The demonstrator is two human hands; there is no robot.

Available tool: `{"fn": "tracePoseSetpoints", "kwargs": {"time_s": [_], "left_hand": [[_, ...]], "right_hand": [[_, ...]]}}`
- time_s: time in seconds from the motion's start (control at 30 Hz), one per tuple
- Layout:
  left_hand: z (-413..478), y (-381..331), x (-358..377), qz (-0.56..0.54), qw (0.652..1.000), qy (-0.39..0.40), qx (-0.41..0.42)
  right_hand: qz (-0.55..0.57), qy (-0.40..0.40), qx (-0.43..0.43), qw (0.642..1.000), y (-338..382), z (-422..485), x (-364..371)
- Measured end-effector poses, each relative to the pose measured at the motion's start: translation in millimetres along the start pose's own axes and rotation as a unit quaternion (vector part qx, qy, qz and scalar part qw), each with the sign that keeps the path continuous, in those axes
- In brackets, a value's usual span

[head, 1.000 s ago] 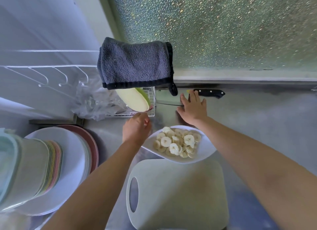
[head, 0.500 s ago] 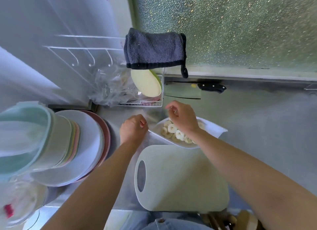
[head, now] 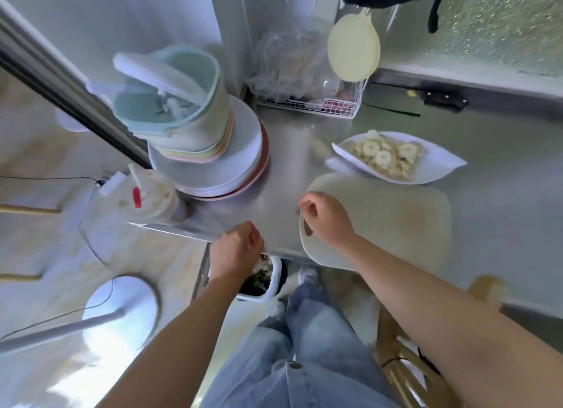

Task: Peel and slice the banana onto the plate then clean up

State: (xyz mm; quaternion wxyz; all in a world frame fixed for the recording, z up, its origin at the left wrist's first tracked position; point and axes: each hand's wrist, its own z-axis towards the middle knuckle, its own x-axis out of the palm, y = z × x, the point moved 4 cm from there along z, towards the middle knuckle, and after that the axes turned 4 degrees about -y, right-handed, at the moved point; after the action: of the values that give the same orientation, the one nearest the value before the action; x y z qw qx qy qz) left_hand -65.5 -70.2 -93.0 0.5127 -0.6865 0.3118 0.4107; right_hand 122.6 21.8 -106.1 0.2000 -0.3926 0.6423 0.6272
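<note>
**Two hands at the front edge of a kitchen surface, sliced banana behind them**

Two legs in jeans [head: 304, 346] stand nearest the camera. A small white bin [head: 275, 273] sits on the floor just ahead of them, below the front edge of the surface [head: 283, 163].

The left hand [head: 236, 249] hangs over the bin with its fingers curled under and its back to the camera. Whether it has hold of anything cannot be told.

The right hand [head: 326, 217] hovers over the handle end of a pale cutting board [head: 396, 224]. Its fingers are curled and its thumb and forefinger are drawn together; nothing can be made out between them.

The board's near edge lies at the lip of the surface and may overhang it. Its far edge meets a white plate [head: 441, 170] that carries the banana slices [head: 384, 156].

A stack of plates [head: 243, 151] stands to the left, and a knife [head: 443, 100] lies flat at the back.

Likely risks from here:
- Scraps let go by the left hand could miss the narrow bin, part of which is tucked under the surface.
- A careless pull on the board could tip it off the edge.
- Dragging the board could shove the plate and spill slices.
- The knife, well apart from both hands, could be forgotten in the clean-up.
</note>
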Motion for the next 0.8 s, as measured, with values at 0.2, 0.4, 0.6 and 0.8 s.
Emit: {"fn": "tracePoseSetpoints", "kwargs": {"time_s": [0.2,0.4,0.6,0.8], "left_hand": [[-26,45,11,0.107,0.983,0.099,-0.114],[-18,62,24,0.169,0.970,0.126,-0.124],[-15,65,27,0.188,0.966,0.147,-0.100],[-13,57,25,0.214,0.958,0.177,-0.074]], "right_hand": [[-0.007,-0.001,0.012,1.000,8,-39,23],[-0.003,0.010,0.045,0.999,10,-46,30],[0.009,0.007,0.065,0.998,16,-46,28],[0.021,0.003,0.070,0.997,15,-44,27]]}}
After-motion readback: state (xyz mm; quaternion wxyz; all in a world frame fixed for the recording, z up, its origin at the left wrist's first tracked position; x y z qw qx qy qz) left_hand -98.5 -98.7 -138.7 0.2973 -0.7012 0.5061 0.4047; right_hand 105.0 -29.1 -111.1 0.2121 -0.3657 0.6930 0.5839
